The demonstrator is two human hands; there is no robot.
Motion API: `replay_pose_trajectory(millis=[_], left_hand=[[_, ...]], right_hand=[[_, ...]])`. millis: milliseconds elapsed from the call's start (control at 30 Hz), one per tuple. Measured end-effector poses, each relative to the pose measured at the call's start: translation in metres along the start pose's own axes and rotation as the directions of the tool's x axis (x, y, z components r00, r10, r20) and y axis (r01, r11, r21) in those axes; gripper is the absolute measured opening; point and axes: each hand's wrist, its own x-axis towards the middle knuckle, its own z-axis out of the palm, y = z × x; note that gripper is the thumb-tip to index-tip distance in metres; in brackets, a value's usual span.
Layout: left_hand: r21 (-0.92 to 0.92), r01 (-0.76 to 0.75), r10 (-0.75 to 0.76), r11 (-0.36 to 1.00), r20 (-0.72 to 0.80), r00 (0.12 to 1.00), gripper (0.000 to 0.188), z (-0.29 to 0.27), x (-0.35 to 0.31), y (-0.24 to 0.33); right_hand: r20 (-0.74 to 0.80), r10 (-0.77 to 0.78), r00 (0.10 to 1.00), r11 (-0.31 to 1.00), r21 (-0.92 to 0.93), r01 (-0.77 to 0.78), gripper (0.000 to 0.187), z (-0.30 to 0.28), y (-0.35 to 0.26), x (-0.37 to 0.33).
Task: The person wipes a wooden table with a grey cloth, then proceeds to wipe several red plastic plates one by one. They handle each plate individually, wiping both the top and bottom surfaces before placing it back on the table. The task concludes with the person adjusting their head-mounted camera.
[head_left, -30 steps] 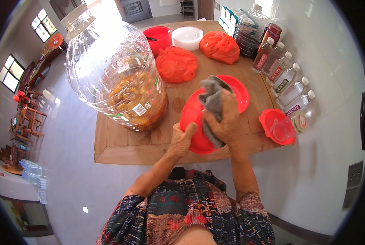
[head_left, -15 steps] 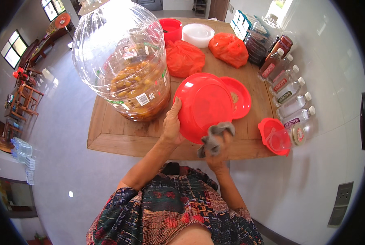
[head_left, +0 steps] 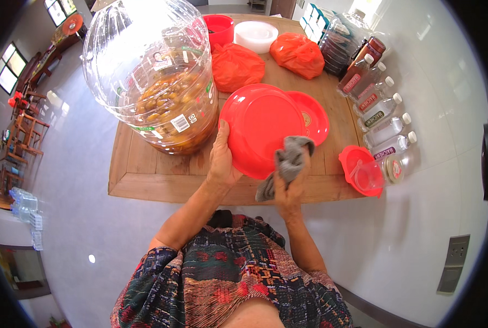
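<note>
A red plastic basin [head_left: 265, 128] is tilted above the wooden table, its underside turned up toward me. Its left rim is gripped by my left hand [head_left: 220, 158], thumb on top. My right hand [head_left: 290, 191] is closed on a grey cloth [head_left: 292, 158], which lies against or just over the basin's lower right edge. Behind the basin, a second red dish [head_left: 316, 121] with a gold mark rests on the table, partly covered. To the left stands a big clear plastic jug [head_left: 162, 87] with yellowish-brown pickled pieces in liquid.
Two red plastic bags [head_left: 297, 56], a white plastic bowl [head_left: 256, 36] and a red tub [head_left: 219, 29] stand at the back of the wooden table [head_left: 145, 186]. Several bottles [head_left: 382, 112] line the wall at right. A red colander-like bowl [head_left: 358, 164] with a clear jar [head_left: 383, 170] sits at the right corner.
The whole view has shifted slightly, so the table sits higher and further left. The cloth has moved a little on the basin's lower right. Both grips are unchanged.
</note>
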Motion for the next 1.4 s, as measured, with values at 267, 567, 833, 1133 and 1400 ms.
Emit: replay_pose_trajectory(millis=[267,567,833,1133,1400], left_hand=[[0.079,0.113,-0.114,0.990,-0.003,0.994,0.053,-0.005,-0.008,-0.001],[0.155,0.186,-0.171,0.970,-0.101,0.980,0.076,-0.003,-0.014,0.003],[0.419,-0.034,0.047,0.907,-0.021,0.999,0.075,-0.020,-0.010,-0.017],[0.593,0.050,-0.036,0.804,-0.036,0.999,0.077,-0.018,-0.015,-0.001],[0.502,-0.007,0.048,0.865,-0.068,0.997,0.073,-0.017,-0.010,0.001]], right_hand=[[0.237,-0.069,0.969,0.993,-0.074,0.089,0.046,-0.015,0.005,0.056],[0.497,-0.357,0.791,0.881,-0.103,0.462,0.048,0.000,-0.026,0.042],[0.524,-0.441,0.729,0.813,-0.111,0.571,0.041,0.014,-0.042,0.084],[0.313,0.052,0.948,0.997,0.042,-0.068,0.041,-0.008,0.029,0.100],[0.075,0.162,0.984,0.983,0.077,-0.167,0.053,0.019,0.036,0.010]])
